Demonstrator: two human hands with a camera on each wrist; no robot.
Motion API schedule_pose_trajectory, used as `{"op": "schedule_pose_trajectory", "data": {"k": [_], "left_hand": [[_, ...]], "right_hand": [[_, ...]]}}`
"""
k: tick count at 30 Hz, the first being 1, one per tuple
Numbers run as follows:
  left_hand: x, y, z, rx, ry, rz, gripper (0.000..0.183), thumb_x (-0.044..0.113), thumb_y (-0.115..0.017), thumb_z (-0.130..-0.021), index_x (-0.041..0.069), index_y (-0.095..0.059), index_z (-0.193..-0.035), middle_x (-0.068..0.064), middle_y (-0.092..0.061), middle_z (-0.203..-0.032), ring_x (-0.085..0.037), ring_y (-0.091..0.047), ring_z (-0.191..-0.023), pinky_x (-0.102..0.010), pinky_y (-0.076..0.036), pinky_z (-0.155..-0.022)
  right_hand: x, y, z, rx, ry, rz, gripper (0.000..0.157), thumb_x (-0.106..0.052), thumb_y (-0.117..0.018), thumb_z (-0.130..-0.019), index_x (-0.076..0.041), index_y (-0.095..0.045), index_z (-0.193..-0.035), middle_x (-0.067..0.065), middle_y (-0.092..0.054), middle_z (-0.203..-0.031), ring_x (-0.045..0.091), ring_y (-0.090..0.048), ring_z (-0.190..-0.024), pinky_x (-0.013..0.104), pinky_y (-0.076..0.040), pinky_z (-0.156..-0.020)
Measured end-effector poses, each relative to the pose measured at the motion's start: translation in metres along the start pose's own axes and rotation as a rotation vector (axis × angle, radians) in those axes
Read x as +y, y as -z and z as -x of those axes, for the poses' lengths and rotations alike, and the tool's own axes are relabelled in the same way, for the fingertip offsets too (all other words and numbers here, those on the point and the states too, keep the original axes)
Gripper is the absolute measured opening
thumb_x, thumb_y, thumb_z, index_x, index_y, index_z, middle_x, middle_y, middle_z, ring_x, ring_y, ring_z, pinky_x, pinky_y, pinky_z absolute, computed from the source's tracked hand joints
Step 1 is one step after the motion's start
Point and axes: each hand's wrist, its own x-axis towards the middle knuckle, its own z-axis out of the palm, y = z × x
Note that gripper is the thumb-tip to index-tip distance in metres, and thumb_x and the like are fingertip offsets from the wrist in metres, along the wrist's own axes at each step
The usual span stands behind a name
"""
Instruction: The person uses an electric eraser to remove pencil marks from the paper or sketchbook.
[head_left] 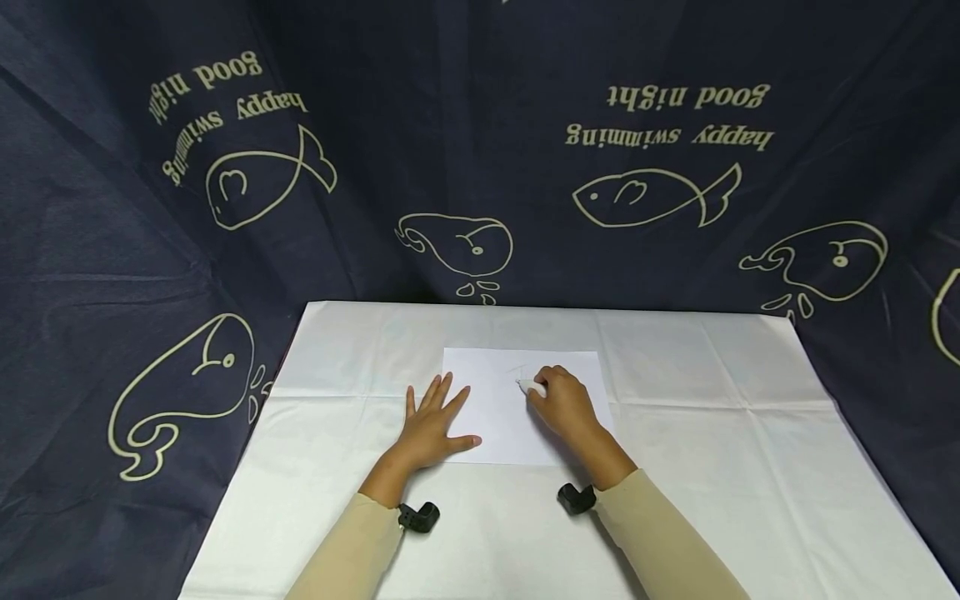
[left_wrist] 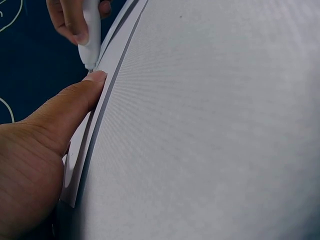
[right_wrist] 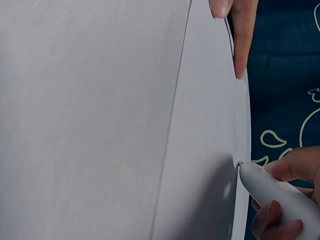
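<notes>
A thick white pen (head_left: 533,387) with a narrow tip is gripped between the thumb and fingers of my right hand (head_left: 564,403). Its tip meets the sheet of white paper (head_left: 498,429), right by a few faint thin lines (head_left: 517,369) in the upper middle. In the right wrist view the pen's wide, rounded body (right_wrist: 280,192) tapers to that tip at the paper. My left hand (head_left: 429,429) lies with spread, straight fingers over the sheet's left edge. From the left wrist, its thumb (left_wrist: 75,102) shows extended along the paper.
The sheet lies on a table covered by a creased white cloth (head_left: 720,467). Behind and beside the table hangs a dark blue curtain (head_left: 465,108) printed with fish, whales and lettering. A small black camera (head_left: 418,517) sits on the left wrist, another (head_left: 576,499) on the right.
</notes>
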Motion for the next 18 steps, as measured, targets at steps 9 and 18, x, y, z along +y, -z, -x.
{"op": "schedule_pose_trajectory", "data": {"k": [9,18], "left_hand": [[-0.0009,-0.0004,-0.0011,-0.003,0.005,-0.006,0.089,0.06,-0.068,-0.089,0.022,-0.031,-0.161,-0.012,-0.007,-0.172,-0.033,0.0,-0.16,-0.07,0.012,-0.12],[-0.0009,-0.0013,-0.0009,-0.004,0.003,0.0,0.089,0.06,-0.068,-0.089,0.022,-0.031,-0.161,-0.012,-0.007,-0.172,-0.033,0.0,-0.16,-0.07,0.012,-0.12]], "right_hand": [[0.011,0.0034,0.0006,0.008,-0.014,-0.026,0.02,-0.017,-0.07,-0.089,-0.001,-0.07,-0.1,0.016,-0.069,-0.096,0.029,-0.067,-0.081,0.047,-0.055,-0.074],[0.0102,0.0027,0.0002,-0.004,-0.017,-0.027,0.02,-0.018,-0.072,-0.089,-0.001,-0.07,-0.101,0.015,-0.069,-0.096,0.027,-0.066,-0.08,0.045,-0.055,-0.073]]}}
